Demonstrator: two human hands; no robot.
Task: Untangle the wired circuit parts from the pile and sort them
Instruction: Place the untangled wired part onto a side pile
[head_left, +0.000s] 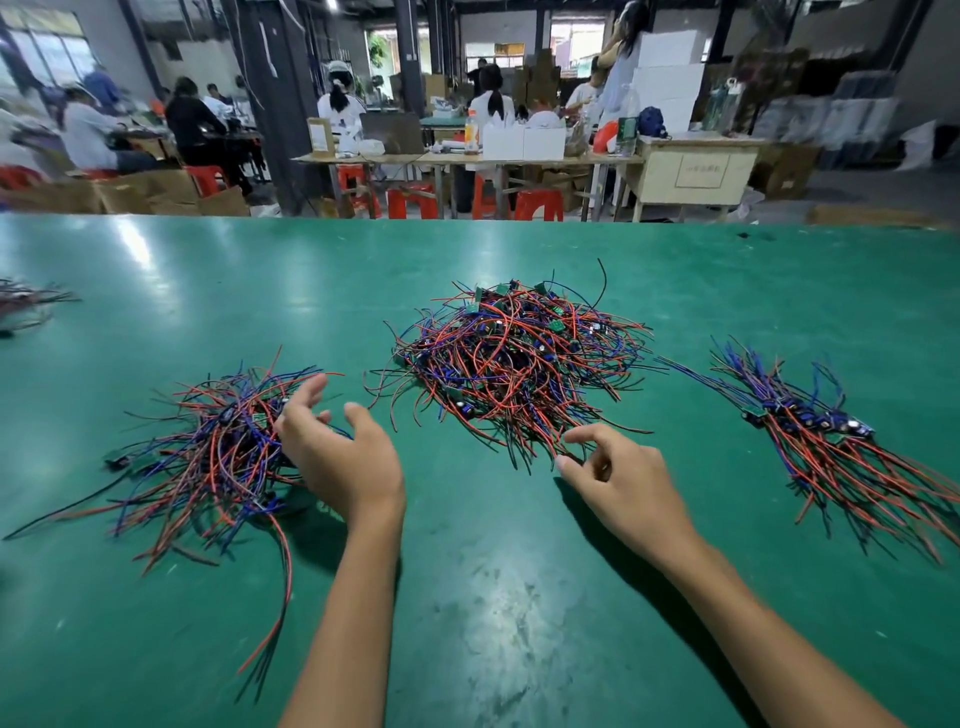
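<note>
Head camera looks down across a green desk (156, 270) where three heaps of wired circuit parts lie in front of a person's two bare forearms. The central pile (511, 358) is the largest and most tangled: red, blue and black leads cross in all directions, with small green boards showing near its far edge. To the left sits a looser left pile (208, 457), its wires fanning toward the near edge, one long red and black pair trailing down toward the person. To the right lies the right bundle (826, 441), where the parts are lined up more neatly, boards in a row and leads streaming toward the lower right, well apart from the central pile.

The left hand (337, 452) hovers at the right edge of the left pile, its fingers (311, 389) spread and lightly curved, thumb apart; whether they touch the wires cannot be told, and nothing is gripped. The right hand (618, 483) reaches to the near edge of the central pile, forefinger and thumb drawn close together over the ends of the nearest black and red leads; whether a wire is actually pinched between them cannot be told.

At the far left edge of the desk a fourth small clump of wires (28, 306) is partly cut off. Beyond the desk, people sit at other tables (467, 158) among red stools (537, 205) and cardboard boxes (171, 195).
</note>
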